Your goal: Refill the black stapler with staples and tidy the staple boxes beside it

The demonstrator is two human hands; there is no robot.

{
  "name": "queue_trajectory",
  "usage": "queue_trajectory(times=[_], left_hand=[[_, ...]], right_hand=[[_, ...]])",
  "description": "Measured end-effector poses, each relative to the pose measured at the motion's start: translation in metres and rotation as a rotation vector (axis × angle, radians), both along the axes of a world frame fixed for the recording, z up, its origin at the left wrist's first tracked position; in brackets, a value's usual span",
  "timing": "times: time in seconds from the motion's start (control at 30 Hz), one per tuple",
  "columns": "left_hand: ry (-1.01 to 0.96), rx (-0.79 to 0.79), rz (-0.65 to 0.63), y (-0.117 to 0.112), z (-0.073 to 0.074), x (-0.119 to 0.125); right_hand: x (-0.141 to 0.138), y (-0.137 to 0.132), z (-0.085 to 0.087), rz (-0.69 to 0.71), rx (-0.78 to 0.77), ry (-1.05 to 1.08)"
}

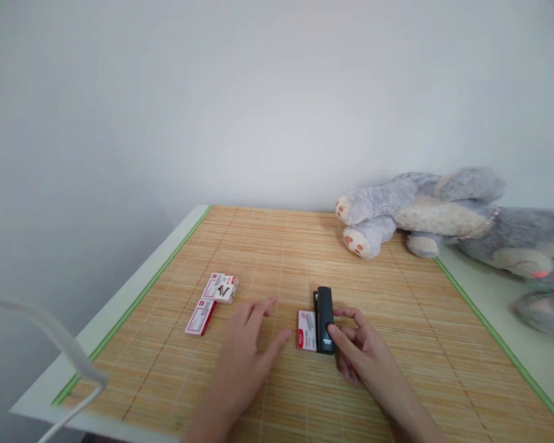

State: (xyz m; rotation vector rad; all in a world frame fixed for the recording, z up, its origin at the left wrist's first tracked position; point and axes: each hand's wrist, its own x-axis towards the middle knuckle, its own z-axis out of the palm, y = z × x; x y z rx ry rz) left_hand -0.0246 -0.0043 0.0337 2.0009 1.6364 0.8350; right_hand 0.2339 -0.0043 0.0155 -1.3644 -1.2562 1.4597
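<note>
Your right hand [357, 351] pinches the stapler [324, 304], your left hand [247, 351] is spread and empty, and the box [307, 330] at the stapler's 9 o'clock looks unopened.

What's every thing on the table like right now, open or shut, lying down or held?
black stapler: closed, flat on the mat, near end gripped by the right hand
near staple box: shut, flat, beside the stapler
left staple boxes: two, flat, untouched
plush bunny: lying down
left hand: open, holding nothing
</note>
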Motion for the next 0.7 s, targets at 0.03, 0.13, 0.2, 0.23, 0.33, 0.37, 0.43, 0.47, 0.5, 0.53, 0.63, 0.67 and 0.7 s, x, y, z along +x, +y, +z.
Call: queue_trajectory(times=[0.03,0.13,0.2,0.23,0.33,0.37,0.43,0.47,0.5,0.53,0.63,0.67,0.7], left_hand=[[0.033,0.078,0.085,0.001,0.000,-0.013],[0.158,0.274,0.334,0.011,-0.005,-0.057],[0.212,0.306,0.402,0.020,-0.012,-0.082],[0.231,0.288,0.395,0.025,-0.015,-0.092],[0.265,0.186,0.328,0.038,-0.022,-0.109],[0.268,0.161,0.315,0.042,-0.024,-0.111],[0.257,0.139,0.318,0.049,-0.025,-0.113],[0.247,0.138,0.331,0.052,-0.024,-0.113],[0.235,0.138,0.350,0.054,-0.022,-0.113],[0.223,0.141,0.375,0.055,-0.020,-0.112],[0.186,0.197,0.492,0.052,-0.005,-0.104],[0.160,0.230,0.534,0.048,0.001,-0.097],[0.118,0.267,0.573,0.043,0.007,-0.087]], right_hand=[[0.000,0.000,0.000,0.000,-0.002,-0.003],[-0.001,0.001,0.000,-0.007,-0.009,0.001],[-0.002,0.001,-0.001,-0.016,-0.011,0.003],[-0.002,0.001,-0.002,-0.016,-0.009,-0.002],[-0.002,0.001,-0.002,-0.015,-0.002,-0.022],[-0.002,0.001,-0.001,-0.017,-0.002,-0.022],[-0.002,0.000,-0.001,-0.025,-0.004,-0.005],[-0.002,-0.001,-0.001,-0.030,-0.005,0.006],[-0.001,-0.001,-0.001,-0.032,-0.006,0.015],[-0.001,-0.002,-0.001,-0.035,-0.005,0.021],[-0.001,-0.002,-0.003,-0.033,0.000,0.015],[0.000,-0.002,-0.004,-0.032,0.005,0.010],[0.000,-0.002,-0.004,-0.031,0.007,0.004]])
